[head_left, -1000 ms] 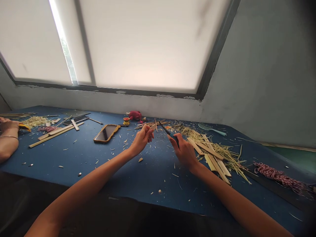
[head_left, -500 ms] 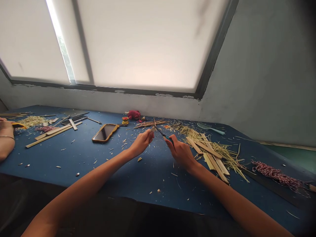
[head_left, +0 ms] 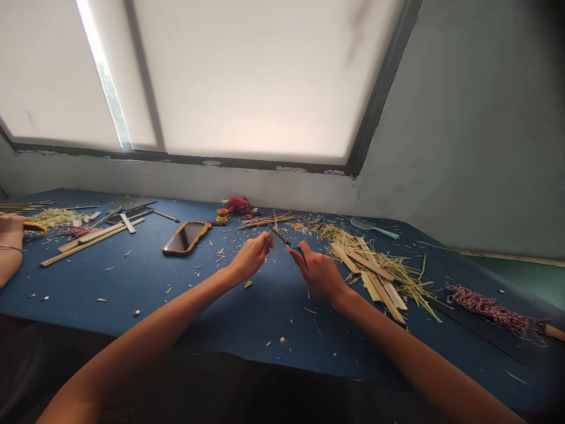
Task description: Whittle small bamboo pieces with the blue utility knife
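Over the middle of the blue table, my left hand [head_left: 252, 257] is closed in a pinch on a thin bamboo strip [head_left: 276, 220] that sticks up past the fingertips. My right hand [head_left: 322, 272] is wrapped round the blue handle of a knife [head_left: 296, 249]. Its narrow dark blade points up and left and meets the strip just beyond my left fingertips. How far the strip runs inside my left fingers is hidden. Behind both hands lies a loose bundle of thin brown sticks [head_left: 269, 221].
Flat bamboo slats [head_left: 375, 274] and shavings [head_left: 404, 271] lie at right, near red-and-white cord [head_left: 489, 309] and a long dark blade [head_left: 477, 330]. A phone [head_left: 186, 238] lies left of centre. Another person's hand [head_left: 11, 235] holds a yellow tool [head_left: 35, 227] at far left.
The knife has shifted slightly left, nearer my left fingers, with my right hand still round it. My left hand keeps its pinch. The whole view has slid a little.
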Available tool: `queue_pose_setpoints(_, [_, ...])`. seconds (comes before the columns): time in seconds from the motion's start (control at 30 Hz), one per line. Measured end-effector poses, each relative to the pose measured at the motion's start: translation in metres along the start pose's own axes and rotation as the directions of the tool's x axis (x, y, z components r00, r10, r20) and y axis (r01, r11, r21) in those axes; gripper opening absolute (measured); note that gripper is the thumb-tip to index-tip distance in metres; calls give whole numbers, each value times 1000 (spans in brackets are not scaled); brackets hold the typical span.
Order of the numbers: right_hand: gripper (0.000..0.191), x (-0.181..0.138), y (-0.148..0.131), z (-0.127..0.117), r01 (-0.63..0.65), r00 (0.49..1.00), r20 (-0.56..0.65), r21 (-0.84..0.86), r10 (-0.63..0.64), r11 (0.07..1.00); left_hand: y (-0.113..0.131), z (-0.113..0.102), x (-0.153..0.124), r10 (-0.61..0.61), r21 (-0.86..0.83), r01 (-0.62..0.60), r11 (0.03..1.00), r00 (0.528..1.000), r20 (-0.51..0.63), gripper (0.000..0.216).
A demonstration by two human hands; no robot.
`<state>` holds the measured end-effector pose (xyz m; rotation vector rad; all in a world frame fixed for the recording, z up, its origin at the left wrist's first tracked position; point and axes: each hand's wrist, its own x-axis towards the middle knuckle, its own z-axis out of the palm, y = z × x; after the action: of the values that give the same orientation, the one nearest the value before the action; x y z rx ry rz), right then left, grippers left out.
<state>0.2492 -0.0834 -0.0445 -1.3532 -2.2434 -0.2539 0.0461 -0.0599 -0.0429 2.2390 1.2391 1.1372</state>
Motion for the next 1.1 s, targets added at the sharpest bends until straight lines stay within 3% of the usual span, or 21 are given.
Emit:
queue_pose_setpoints(0.17, [53,4,6,-2,25,1000,5,-161,-24,987,1,-5,0,85,179,-83,980,996,-3,20])
queue_pose_setpoints(0.3, [60,11,17,-4,43,999,-9,-252,-47,967,4,-8,1,85,203,-82,976,996,-8,21])
queue_pose_setpoints(0.43, [61,18,25,-11,60,996,-39,-282,-74,958,6,-7,5,71,89,-68,994,997,-28,30])
queue_pose_setpoints(0.57, [62,21,31,-19,72,991,-87,-287,-100,955,9,-9,10,50,-138,-51,989,999,-10,40])
queue_pose_setpoints(0.73, [61,22,33,-25,88,986,-111,-301,-127,949,16,-35,16,28,-346,62,936,968,248,40])
queue_pose_setpoints(0.93, [58,27,25,-22,142,977,-115,-282,-181,949,28,-76,23,-49,-338,265,903,846,531,35])
queue_pose_setpoints(0.97, [59,27,31,-24,135,979,-112,-278,-172,951,28,-81,21,-65,-324,273,906,846,529,34])
queue_pose_setpoints(1.03, [64,25,57,-32,32,992,-108,-275,-63,961,25,-94,12,-98,-305,247,920,897,431,33])
queue_pose_setpoints(1.1, [74,20,92,-47,-274,958,-167,-275,235,922,17,-109,-4,-104,-292,150,945,980,168,35])
